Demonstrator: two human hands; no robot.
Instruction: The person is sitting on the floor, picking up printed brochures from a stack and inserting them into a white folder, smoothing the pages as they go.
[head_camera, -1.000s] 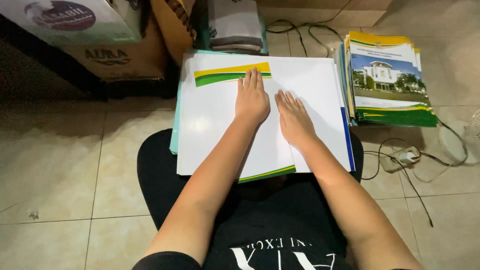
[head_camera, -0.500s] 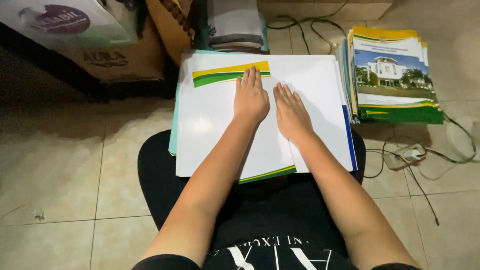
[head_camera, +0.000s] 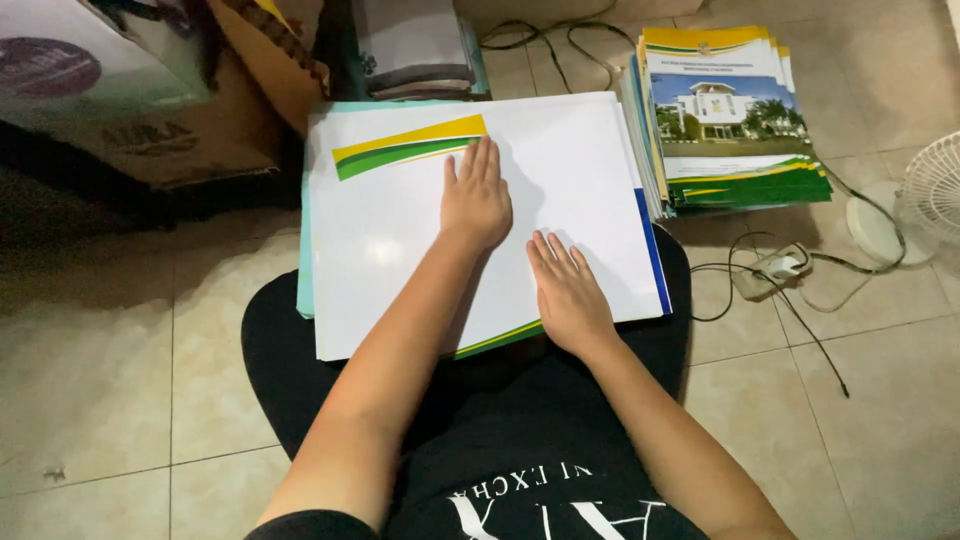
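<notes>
A tiled floor (head_camera: 120, 370) fills the scene, with cardboard boxes (head_camera: 150, 110) at the far left and a stack of printed covers (head_camera: 730, 120) at the far right, beside a white fan (head_camera: 930, 190) and a power strip (head_camera: 775, 268) with its cables. In the middle, across the person's lap, lies a large white glossy sheet (head_camera: 390, 240) with a yellow-and-green stripe, resting on more sheets. The left hand (head_camera: 475, 195) presses flat and open on its far centre, grasping nothing, while the right hand (head_camera: 568, 295) lies flat and open nearer, close to the sheet's near edge.
</notes>
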